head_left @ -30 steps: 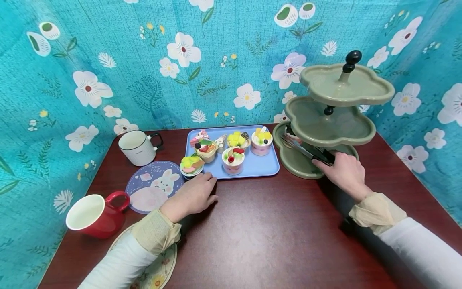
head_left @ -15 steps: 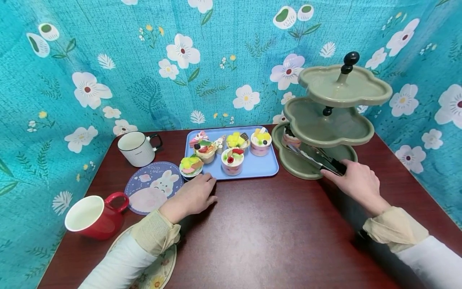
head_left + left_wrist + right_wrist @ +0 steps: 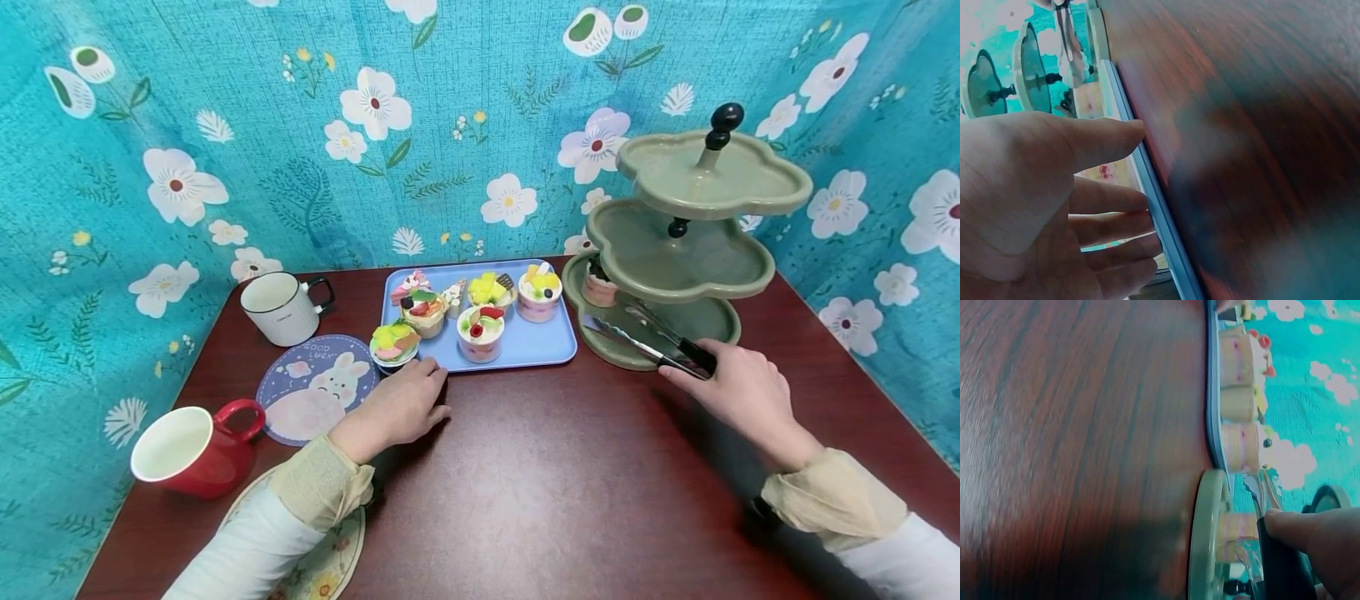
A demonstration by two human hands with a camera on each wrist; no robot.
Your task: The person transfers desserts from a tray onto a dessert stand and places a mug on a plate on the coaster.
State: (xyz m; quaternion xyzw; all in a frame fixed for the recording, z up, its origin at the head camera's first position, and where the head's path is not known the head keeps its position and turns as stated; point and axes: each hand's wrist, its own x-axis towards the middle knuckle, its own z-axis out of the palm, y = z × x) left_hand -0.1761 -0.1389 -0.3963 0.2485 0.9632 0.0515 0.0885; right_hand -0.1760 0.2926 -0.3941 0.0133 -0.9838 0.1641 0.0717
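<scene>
Your right hand [image 3: 746, 396] gripped the tongs [image 3: 639, 347], their tips apart, beside the stand [image 3: 690, 254]; your left hand [image 3: 397, 408], fingers relaxed, touched the tray [image 3: 543, 350].

Bare wooden tabletop [image 3: 540, 467] leaves a wide lane between the left hand [image 3: 397, 404] and right hand [image 3: 738, 387], reaching the blue tray [image 3: 536, 346]. The left hand blocks the tray's front-left corner. On the three-tier stand [image 3: 701, 260], the middle tier overhangs the bottom one; black-handled tongs [image 3: 697, 354] cross its front.
</scene>
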